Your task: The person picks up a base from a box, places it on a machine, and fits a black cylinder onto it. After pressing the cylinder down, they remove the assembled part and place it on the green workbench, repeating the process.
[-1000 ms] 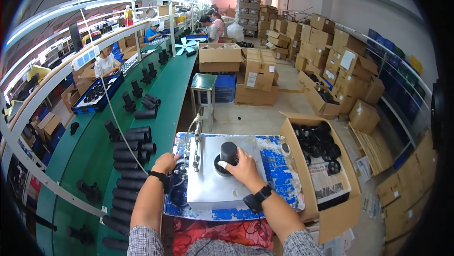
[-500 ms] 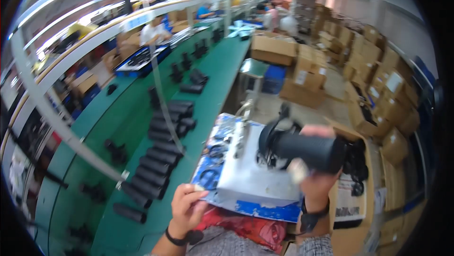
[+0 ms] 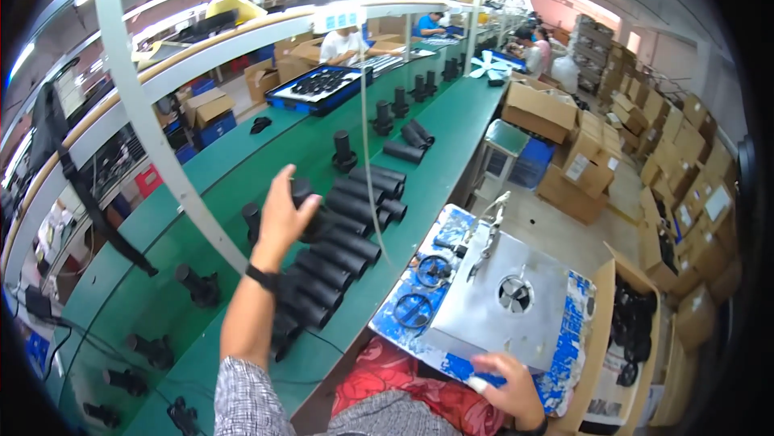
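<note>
My left hand (image 3: 280, 222) reaches over the green bench, its thumb and fingers apart around an upright black fitting (image 3: 301, 192). Whether they touch it is hard to tell. Just beside and below this hand lies a row of black cylindrical tubes (image 3: 326, 263). My right hand (image 3: 512, 392), fingers spread and holding nothing, is at the near edge of a silver metal box (image 3: 476, 295). A small fan-like wheel (image 3: 514, 296) shows in the round opening on its top. The box rests on a worn blue-and-white board (image 3: 574, 331); two black ring-shaped parts (image 3: 414, 309) lie to its left.
More upright black fittings (image 3: 197, 287) stand along the bench. A sloping metal post (image 3: 165, 158) and a thin hanging cord (image 3: 367, 146) cross the bench area. An open carton (image 3: 597, 355) with black parts stands at the right. Cartons (image 3: 542, 110) and co-workers (image 3: 343, 45) are farther off.
My left hand has gone from the board to the fitting on the bench. My right hand no longer holds the black cylinder and has come down to the box's near edge. The view has swung left.
</note>
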Demonstrator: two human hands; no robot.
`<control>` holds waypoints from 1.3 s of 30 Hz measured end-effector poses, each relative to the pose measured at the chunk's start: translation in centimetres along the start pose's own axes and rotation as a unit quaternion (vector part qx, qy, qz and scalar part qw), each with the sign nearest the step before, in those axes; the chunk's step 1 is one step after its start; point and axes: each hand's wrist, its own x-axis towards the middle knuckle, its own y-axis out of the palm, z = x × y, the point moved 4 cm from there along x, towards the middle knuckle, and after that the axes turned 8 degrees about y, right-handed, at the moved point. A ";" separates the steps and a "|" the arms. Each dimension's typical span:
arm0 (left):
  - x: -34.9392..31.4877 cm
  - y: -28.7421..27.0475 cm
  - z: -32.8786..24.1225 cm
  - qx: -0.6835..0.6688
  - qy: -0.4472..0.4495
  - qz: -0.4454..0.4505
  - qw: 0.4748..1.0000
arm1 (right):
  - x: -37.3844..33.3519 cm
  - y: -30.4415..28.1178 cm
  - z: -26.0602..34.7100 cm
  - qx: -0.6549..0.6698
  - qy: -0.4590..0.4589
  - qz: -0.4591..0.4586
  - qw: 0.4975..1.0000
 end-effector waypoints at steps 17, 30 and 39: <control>-2.5 17.0 23.7 0.282 -0.133 0.257 0.915 | -26.6 -6.9 -19.1 0.111 0.331 -0.360 0.865; -10.1 1.0 -18.0 -0.142 0.009 0.066 0.988 | -27.1 -25.5 -45.8 -0.163 0.548 -0.482 0.664; -20.2 2.0 -25.1 -0.372 -0.107 0.198 0.900 | -31.6 -28.4 -51.7 -0.381 0.589 -0.438 0.562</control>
